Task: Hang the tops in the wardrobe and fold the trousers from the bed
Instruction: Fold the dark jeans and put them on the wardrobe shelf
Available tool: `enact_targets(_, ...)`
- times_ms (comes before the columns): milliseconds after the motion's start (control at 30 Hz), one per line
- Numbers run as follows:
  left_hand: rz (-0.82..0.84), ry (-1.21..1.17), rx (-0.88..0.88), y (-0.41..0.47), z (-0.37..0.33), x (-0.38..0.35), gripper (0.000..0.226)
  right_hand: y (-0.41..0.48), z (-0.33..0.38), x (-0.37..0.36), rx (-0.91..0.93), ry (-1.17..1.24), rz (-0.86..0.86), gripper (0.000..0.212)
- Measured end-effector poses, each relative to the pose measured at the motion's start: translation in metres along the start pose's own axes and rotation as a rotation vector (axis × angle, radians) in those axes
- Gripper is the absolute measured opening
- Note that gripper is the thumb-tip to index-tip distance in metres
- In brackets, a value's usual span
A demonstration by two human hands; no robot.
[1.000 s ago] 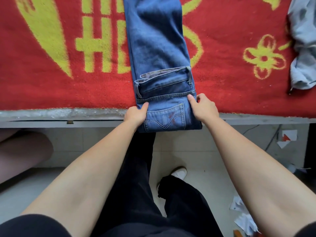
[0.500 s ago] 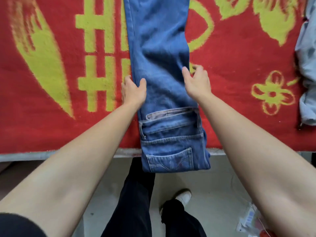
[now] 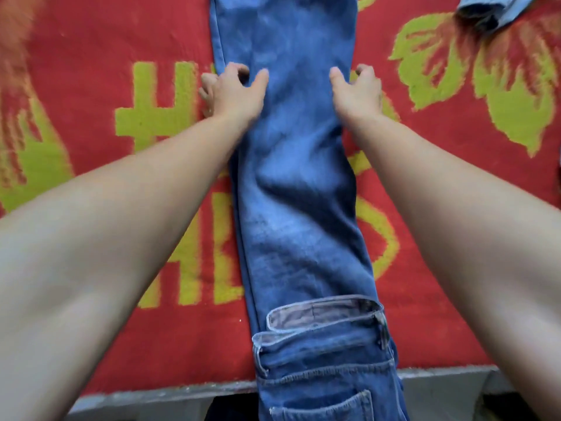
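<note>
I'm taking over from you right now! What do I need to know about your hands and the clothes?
Left hand: grips the left edge of the jeans, thumb on top.
Right hand: grips the right edge, level with the left.
Jeans: halved lengthwise, flat on the red blanket; the waistband end hangs over the near bed edge, the far end is out of frame.
A blue-grey garment lies at the far right.
Done: the lengthwise fold only.
Left: fold the jeans crosswise, then hang the tops. The wardrobe is not in view.
</note>
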State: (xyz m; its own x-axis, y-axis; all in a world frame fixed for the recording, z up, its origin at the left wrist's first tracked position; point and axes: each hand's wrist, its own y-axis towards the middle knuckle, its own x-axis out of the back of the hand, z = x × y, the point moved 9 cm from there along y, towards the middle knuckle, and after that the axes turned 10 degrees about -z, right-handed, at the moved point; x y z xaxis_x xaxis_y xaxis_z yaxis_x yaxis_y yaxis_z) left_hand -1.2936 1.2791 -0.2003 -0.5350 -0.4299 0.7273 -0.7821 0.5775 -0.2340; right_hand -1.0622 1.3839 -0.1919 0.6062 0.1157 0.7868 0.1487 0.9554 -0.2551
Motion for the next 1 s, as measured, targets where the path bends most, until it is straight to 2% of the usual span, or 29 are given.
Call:
enact_targets(100, 0.030, -0.096, 0.150, 0.033, -0.015, -0.020, 0.043, 0.038, 0.018, -0.008, -0.019, 0.119, -0.034, 0.066)
enact_targets(167, -0.006, -0.151, 0.194, 0.051, -0.022, -0.024, 0.037, 0.068, 0.019, -0.018, -0.030, 0.184, -0.072, 0.060)
enact_targets(267, -0.075, -0.301, 0.191, 0.068, -0.031, -0.020, 0.023, 0.078, 0.031, -0.011, -0.019, 0.201, -0.130, 0.031)
enact_targets(333, -0.109, -0.459, 0.175, 0.080, -0.032, -0.014, 0.025, 0.085, 0.050, -0.001, 0.066, 0.158, -0.195, 0.009)
enact_targets(400, -0.157, -0.542, 0.152, 0.093, -0.024, -0.005, 0.018, 0.088, 0.076, 0.004, 0.167, 0.127, -0.229, 0.021)
enact_targets(467, -0.200, -0.585, 0.151, 0.099, -0.015, 0.004, 0.008, 0.086, 0.098, 0.001, 0.244, 0.076, -0.207, 0.021)
enact_targets(500, -0.207, -0.621, 0.161, 0.098, -0.012, 0.006, 0.010, 0.085, 0.104, -0.006, 0.293, 0.011, -0.158, 0.019)
enact_targets(600, -0.210, -0.619, 0.180, 0.104, -0.003, -0.001, 0.021, 0.077, 0.104, -0.026, 0.393, -0.144, -0.090, 0.042)
enact_targets(700, -0.254, -0.528, 0.179, 0.110, 0.000, -0.002, 0.021, 0.051, 0.085, -0.028, 0.527, -0.023, -0.134, 0.055)
enact_targets(800, -0.211, -0.559, 0.214, 0.112, -0.001, -0.004, 0.025, 0.027, 0.063, -0.043, 0.726, -0.011, -0.023, 0.056)
enact_targets(933, -0.149, -0.720, 0.273, 0.108, -0.007, 0.006, 0.021, 0.033, 0.065, -0.049, 0.663, -0.064, 0.039, 0.063)
enact_targets(1000, -0.065, -0.695, 0.262, 0.101, -0.004, 0.007, 0.039, 0.029, 0.063, -0.044, 0.599, -0.070, 0.060, 0.067)
